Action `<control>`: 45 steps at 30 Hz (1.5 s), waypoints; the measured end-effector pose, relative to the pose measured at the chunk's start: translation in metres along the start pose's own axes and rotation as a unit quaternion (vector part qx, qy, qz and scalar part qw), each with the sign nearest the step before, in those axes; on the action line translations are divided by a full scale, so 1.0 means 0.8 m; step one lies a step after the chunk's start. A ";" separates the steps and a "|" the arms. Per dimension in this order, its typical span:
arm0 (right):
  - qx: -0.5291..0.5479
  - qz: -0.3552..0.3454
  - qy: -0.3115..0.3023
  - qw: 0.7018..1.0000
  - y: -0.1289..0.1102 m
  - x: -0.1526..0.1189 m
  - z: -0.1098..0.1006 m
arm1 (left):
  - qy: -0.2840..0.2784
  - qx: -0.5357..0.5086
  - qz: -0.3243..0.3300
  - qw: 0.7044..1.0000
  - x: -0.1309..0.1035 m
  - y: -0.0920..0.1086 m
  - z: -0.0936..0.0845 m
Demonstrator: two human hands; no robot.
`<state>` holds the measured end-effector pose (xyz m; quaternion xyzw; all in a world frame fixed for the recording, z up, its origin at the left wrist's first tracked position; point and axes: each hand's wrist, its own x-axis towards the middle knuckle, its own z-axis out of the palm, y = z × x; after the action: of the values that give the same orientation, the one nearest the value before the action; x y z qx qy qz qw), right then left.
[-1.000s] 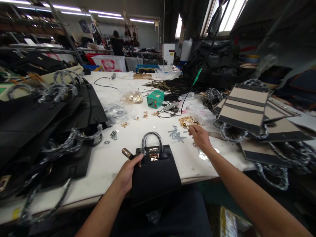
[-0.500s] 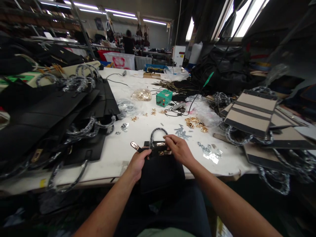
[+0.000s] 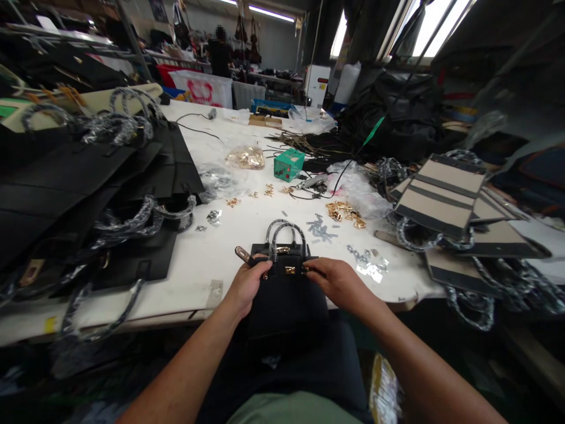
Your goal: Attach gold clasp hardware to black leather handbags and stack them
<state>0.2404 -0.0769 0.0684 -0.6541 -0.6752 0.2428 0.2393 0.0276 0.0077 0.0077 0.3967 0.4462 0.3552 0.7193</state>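
Observation:
A black handbag point(image 3: 286, 300) stands upright against the table's front edge, over my lap. Its two arched handles point(image 3: 288, 227) are wrapped in clear plastic, and a gold turn-lock point(image 3: 290, 270) sits on its upper front. My left hand point(image 3: 246, 287) pinches a black strap at the bag's upper left; the strap's gold-plated end point(image 3: 242, 254) sticks out past the fingers. At the upper right side, my right hand point(image 3: 332, 278) has its fingers closed on a small piece by the bag's edge, probably the other strap's end, mostly hidden by the fingertips.
Black bag pieces point(image 3: 154, 253) are piled at left, beige-lined panels point(image 3: 441, 191) at right. Grey metal plates point(image 3: 321, 229), gold fittings point(image 3: 344, 213) and a green box point(image 3: 288, 164) lie ahead on the white table point(image 3: 247, 218). A person point(image 3: 219, 53) stands far back.
My right hand has moved from the handle and top flap down to the bag's right side. Both handles now stand up in view. My left hand keeps its hold, and the view has tilted down.

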 end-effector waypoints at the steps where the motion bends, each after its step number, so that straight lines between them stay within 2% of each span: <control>1: -0.017 -0.011 -0.001 1.000 -0.002 -0.002 0.000 | 0.001 0.006 0.003 1.000 -0.001 0.000 0.000; 6: 0.053 -0.003 -0.060 0.997 0.002 -0.007 -0.011 | 0.014 0.020 0.010 1.000 -0.002 0.002 0.002; 9: 0.041 0.032 0.002 0.999 0.013 -0.008 -0.010 | 0.016 0.023 0.007 1.000 -0.001 0.001 0.003; 12: 0.029 0.063 0.052 0.996 0.026 -0.009 0.002 | 0.025 0.028 0.014 0.999 0.001 -0.001 0.002; 16: 0.075 0.106 0.045 0.990 0.042 -0.008 0.018 | 0.023 0.039 0.013 0.999 0.001 -0.002 0.002; 19: 0.082 0.115 0.065 0.988 0.050 -0.005 0.024 | 0.006 0.037 -0.003 0.999 -0.001 0.002 0.004; 25: 0.097 0.120 0.070 0.986 0.046 -0.004 0.028 | 0.002 0.036 -0.009 0.999 -0.001 0.007 0.008; 30: 0.200 0.184 0.077 0.959 0.052 -0.008 0.035 | 0.014 0.058 0.001 0.998 0.002 0.003 0.005; 35: 0.240 0.195 0.088 0.947 0.061 -0.008 0.041 | 0.016 0.069 0.005 0.997 0.004 0.001 0.003; 38: 0.189 0.178 0.090 0.962 0.057 -0.007 0.042 | 0.025 0.077 0.006 0.997 0.005 0.002 0.004; 41: 0.044 0.128 0.110 0.985 0.048 -0.005 0.042 | 0.031 0.083 0.003 0.996 0.006 0.002 0.004; 43: -0.031 0.103 0.111 0.988 0.043 -0.003 0.041 | 0.034 0.086 0.004 0.996 0.005 0.002 0.004; 45: -0.056 0.100 0.100 0.988 0.040 0.001 0.040 | 0.031 0.091 0.004 0.995 0.005 0.003 0.004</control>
<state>0.2449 -0.0758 0.0234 -0.7519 -0.5916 0.1602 0.2431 0.0317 0.0115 0.0091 0.4510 0.4967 0.3282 0.6650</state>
